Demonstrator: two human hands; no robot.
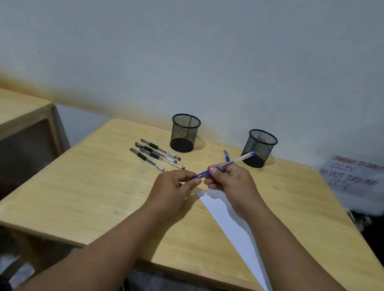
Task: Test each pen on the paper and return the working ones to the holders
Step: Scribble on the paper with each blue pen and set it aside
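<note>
Both hands up over counter (85,200), sharing one blue pen (236,160). Right hand (232,185) grips barrel w/ curled fingers, approx mid-pen; left hand (172,190) pinches its lower blue end betw thumb and fingers. Pen tilted, far end pointing up toward right holder (260,147), overlapping it in view. Whether cap is on or coming off: can't tell. Paper (236,230) flat on counter, under and near-side of hands, mostly hidden by right forearm, corner showing just below left thumb. Second blue pen (226,155) partly visible just left of right holder, behind held pen. Left holder (184,132) upright, well left of right holder, both black mesh, at counter's far edge. Four black pens (157,154) lying side by side just left-front of left holder, roughly parallel. Handwritten sign (354,174) on wall, right of right holder. Second wooden surface (7,111) far left of left holder.
</note>
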